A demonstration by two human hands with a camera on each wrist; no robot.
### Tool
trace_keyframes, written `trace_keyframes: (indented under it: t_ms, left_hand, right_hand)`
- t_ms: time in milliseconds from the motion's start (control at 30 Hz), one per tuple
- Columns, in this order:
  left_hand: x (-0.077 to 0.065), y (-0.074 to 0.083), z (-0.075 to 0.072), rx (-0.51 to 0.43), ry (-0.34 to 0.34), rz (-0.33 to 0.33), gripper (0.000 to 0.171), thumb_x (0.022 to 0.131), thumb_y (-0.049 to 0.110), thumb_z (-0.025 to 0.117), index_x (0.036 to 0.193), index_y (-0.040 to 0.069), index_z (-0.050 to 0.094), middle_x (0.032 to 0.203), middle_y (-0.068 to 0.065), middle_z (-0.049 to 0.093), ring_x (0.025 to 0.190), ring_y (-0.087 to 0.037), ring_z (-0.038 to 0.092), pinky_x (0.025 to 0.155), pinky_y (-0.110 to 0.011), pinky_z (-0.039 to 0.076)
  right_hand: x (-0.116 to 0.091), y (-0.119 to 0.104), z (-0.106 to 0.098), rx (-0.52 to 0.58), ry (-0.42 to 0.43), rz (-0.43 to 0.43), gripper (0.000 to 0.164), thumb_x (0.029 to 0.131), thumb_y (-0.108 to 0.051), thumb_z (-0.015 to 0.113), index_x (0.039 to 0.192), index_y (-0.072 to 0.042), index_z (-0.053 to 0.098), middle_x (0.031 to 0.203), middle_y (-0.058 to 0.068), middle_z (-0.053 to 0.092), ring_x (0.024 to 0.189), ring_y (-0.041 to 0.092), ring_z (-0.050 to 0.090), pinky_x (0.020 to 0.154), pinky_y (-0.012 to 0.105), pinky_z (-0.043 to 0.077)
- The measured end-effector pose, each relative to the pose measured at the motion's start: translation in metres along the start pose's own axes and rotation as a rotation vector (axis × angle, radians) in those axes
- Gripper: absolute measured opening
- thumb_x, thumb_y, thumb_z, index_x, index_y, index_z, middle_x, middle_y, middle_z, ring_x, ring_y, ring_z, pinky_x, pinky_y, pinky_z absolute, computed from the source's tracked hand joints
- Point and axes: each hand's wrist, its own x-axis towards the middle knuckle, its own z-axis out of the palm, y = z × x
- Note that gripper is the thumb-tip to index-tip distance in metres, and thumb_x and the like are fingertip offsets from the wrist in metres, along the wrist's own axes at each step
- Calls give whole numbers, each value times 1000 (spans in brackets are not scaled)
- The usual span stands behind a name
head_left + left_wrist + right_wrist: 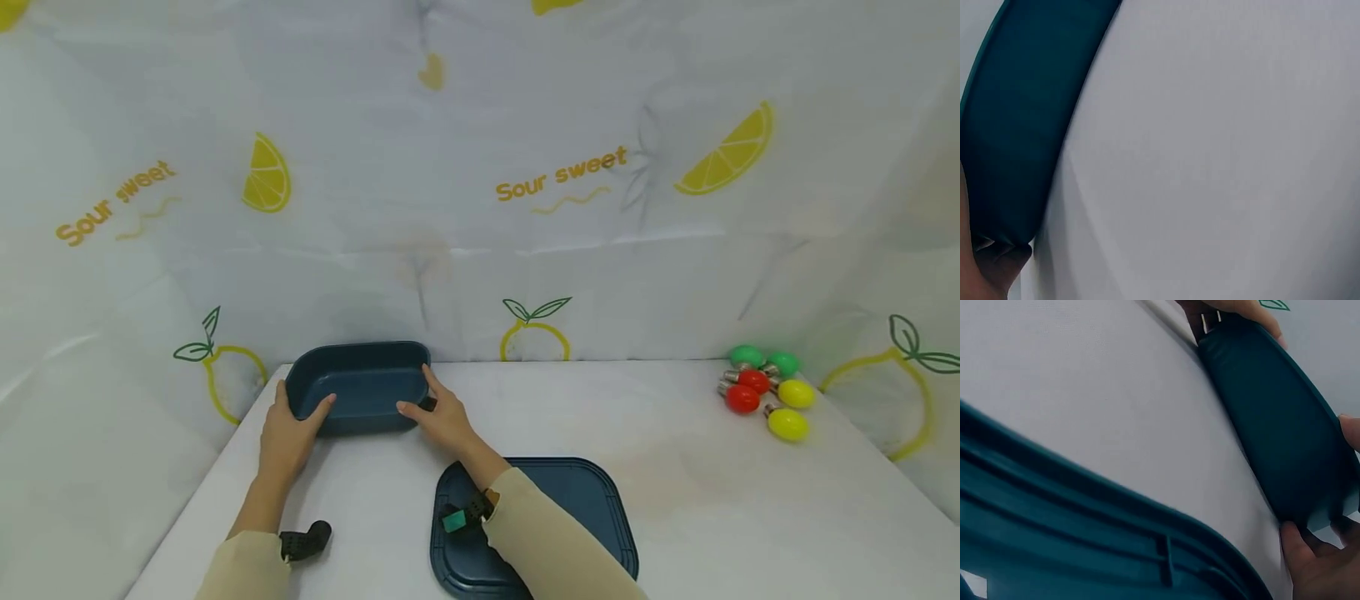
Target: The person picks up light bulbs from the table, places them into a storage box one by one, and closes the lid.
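Observation:
A deep, dark blue-green rectangular container [360, 387] with rounded corners is at the back left of the white table, its open top facing up. My left hand [287, 437] grips its left end, thumb over the near rim. At the right end, my right hand [446, 421] holds it in the same way, thumb at the rim. In the left wrist view the container's side wall [1029, 119] appears, with fingertips [1007, 262] at its lower corner. The right wrist view shows the container [1279, 431] close over the tabletop, with a hand at each end.
A matching lid [570, 500] lies on the table at the front, under my right forearm. Several bulb-shaped pieces, green [746, 356], red [742, 398] and yellow [787, 424], are grouped at the back right. A white lemon-printed sheet [420, 208] hangs behind the table.

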Motion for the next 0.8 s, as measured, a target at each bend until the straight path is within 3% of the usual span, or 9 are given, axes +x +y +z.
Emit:
trace_keyframes:
  t_ms: [233, 533, 800]
  left_hand:
    - [-6, 14, 11, -37, 5, 0, 112, 91, 65, 60, 161, -2, 4, 161, -36, 23, 147, -53, 28, 119, -64, 28]
    - [-20, 34, 28, -40, 22, 13, 111, 91, 63, 62, 161, -2, 5, 157, -38, 27, 141, -55, 35, 114, -67, 34]
    - [-29, 58, 54, -65, -14, 58, 116, 89, 70, 60, 161, -1, 4, 159, -36, 25, 141, -54, 37, 113, -66, 37]
  right_hand:
    - [-10, 3, -19, 40, 14, 38, 80, 96, -35, 67, 162, -19, 24, 166, 17, 29, 146, 41, 42, 117, 56, 38]
    - [-23, 10, -42, 6, -23, 30, 76, 103, -34, 55, 164, -17, 14, 170, 15, 19, 156, 40, 20, 125, 61, 20]
    - [-38, 20, -75, -44, -18, 41, 75, 105, -34, 52, 165, -17, 10, 171, 16, 13, 158, 39, 13, 126, 61, 16]
